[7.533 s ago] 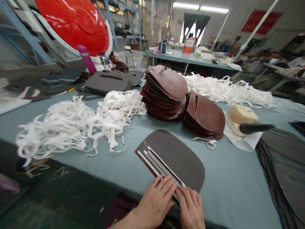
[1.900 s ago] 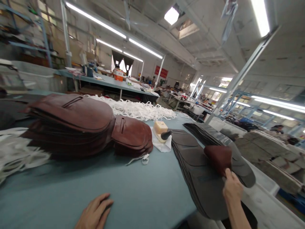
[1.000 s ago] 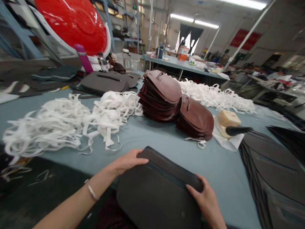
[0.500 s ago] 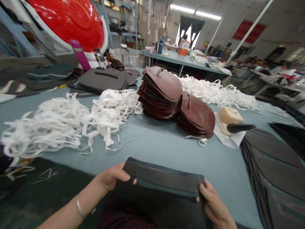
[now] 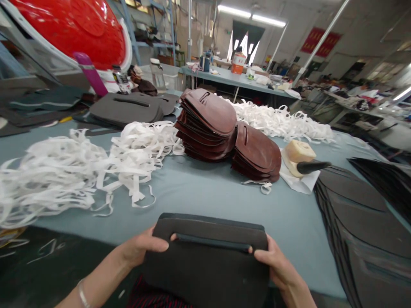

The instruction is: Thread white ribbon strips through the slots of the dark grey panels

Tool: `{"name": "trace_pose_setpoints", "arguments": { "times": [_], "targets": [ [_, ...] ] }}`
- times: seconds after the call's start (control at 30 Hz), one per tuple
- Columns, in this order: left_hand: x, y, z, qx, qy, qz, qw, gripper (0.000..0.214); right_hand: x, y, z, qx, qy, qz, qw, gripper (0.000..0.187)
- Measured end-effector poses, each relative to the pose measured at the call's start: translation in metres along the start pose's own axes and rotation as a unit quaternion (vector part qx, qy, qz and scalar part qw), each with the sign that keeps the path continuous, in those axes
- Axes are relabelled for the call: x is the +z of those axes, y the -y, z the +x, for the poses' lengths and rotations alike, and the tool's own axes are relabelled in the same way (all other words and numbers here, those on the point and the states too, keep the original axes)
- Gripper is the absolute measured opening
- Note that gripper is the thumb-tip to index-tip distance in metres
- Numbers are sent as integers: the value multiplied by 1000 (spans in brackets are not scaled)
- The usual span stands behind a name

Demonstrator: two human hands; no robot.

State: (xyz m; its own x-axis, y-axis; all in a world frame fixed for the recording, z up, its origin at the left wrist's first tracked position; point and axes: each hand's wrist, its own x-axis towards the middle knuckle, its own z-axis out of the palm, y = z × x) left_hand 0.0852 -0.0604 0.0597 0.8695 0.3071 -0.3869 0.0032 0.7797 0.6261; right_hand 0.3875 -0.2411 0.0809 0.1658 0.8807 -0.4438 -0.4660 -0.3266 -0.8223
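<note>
Dark grey slotted panel (image 5: 207,271) held up over the table's (image 5: 192,184) near edge, its narrow upper strip (image 5: 212,229) likely the weak point.
Uneven pulling could crease or stretch that strip along the slot (image 5: 212,243). The left hand (image 5: 139,248) clamps one end, thumb in front, a fingertip poking through; the right hand (image 5: 281,261) clamps the other likewise. Beyond, nearer the table's middle, sit stacked brown slotted panels (image 5: 258,147).

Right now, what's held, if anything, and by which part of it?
A flat dark-grey panel with a long slot: the left hand and right hand grip opposite ends of its slotted edge, fingers showing through the slot.
</note>
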Motion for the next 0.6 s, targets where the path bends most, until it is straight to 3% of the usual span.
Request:
{"name": "trace_pose_setpoints", "arguments": {
  "times": [0.1,0.23,0.33,0.5,0.6],
  "targets": [
    [8,-4,6,21,-124,103,987,47,6,3,1,-28,-48,-51,997,47],
    [9,-8,16,52,-251,237,937,51,6,6,5,-70,-95,-92,989,44],
    [4,-9,22,65,-281,294,911,53,2,5,11,-81,-106,-121,984,40],
    [-4,-7,36,80,-286,316,901,54,-5,-2,27,-95,-129,-139,977,37],
    [-12,-3,44,130,-306,337,881,58,-13,-7,36,-131,-183,-180,958,41]
  ]
}}
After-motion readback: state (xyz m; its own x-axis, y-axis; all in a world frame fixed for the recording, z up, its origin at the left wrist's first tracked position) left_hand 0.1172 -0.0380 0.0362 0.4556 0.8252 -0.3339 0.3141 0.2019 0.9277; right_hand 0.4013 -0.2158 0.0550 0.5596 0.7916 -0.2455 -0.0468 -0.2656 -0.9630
